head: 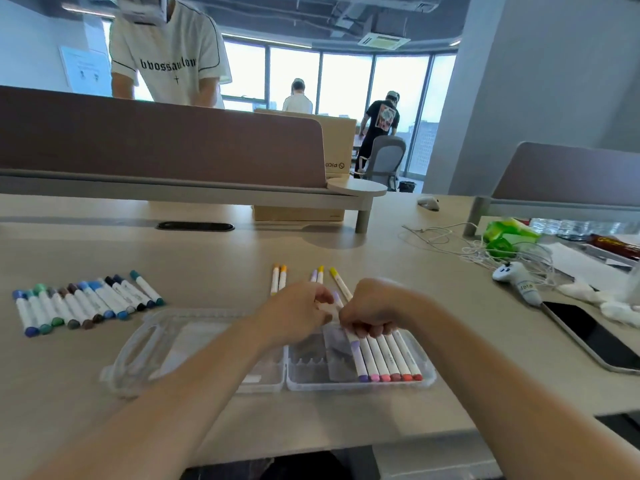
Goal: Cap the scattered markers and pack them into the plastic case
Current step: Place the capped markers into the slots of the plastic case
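Both hands meet over the open clear plastic case (427,375). The right hand (372,311) is clenched around a lilac-capped white marker (336,298), and the left hand (301,308) pinches at its far end — whether it is pressing a cap on is too blurred to tell. Under the right hand, a row of purple-to-red capped markers (391,358) already lies in the tray. I judge it under half done: yellow and orange markers (278,278) wait just beyond the hands, and a row of blue, green and brown markers (86,303) lies well left of the left hand on the pale surface (225,254).
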Motion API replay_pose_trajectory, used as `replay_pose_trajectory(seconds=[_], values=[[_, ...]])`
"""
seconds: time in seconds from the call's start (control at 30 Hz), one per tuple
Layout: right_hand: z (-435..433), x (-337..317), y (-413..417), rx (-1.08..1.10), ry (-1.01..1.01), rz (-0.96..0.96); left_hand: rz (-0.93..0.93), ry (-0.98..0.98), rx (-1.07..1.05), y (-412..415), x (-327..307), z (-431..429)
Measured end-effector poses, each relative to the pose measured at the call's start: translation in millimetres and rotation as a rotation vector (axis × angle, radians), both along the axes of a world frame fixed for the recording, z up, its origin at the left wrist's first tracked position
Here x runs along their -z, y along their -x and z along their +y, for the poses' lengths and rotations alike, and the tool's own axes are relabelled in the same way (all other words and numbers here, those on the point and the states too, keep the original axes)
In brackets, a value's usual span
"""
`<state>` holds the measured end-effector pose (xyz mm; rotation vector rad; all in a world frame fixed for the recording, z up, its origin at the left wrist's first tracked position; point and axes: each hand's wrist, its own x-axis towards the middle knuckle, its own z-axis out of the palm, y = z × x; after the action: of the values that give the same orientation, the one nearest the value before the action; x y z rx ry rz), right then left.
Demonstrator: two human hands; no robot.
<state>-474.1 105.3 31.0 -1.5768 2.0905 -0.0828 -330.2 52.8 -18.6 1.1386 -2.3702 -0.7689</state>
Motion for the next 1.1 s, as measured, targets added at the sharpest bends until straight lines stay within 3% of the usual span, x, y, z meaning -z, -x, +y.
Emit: replay_pose_trajectory(seconds=[0.23, 0.43, 0.6, 0.87, 1.0, 1.1], values=[[17, 18, 18, -0.001, -0.105, -0.123, -0.149, 0.075, 0.068, 23, 11, 19], [12, 27, 28, 0.018, -0.011, -0.116, -0.241, 0.096, 0.203, 18, 10, 19], [8, 27, 24, -0.017, -0.059, -0.018, -0.225, 0.021, 0.217, 18, 7, 20], [-2, 20, 19, -0.121, -0.224, 0.083, -0.235, 0.058, 0.185, 21, 13, 19], [-7, 17, 22, -0.108, -0.19, 0.072, -0.146, -0.03, 0.161, 17, 8, 15], [-19, 18, 22, -0.045, -0.06, 0.046, -0.036, 0.035, -0.027, 9, 4, 4]])
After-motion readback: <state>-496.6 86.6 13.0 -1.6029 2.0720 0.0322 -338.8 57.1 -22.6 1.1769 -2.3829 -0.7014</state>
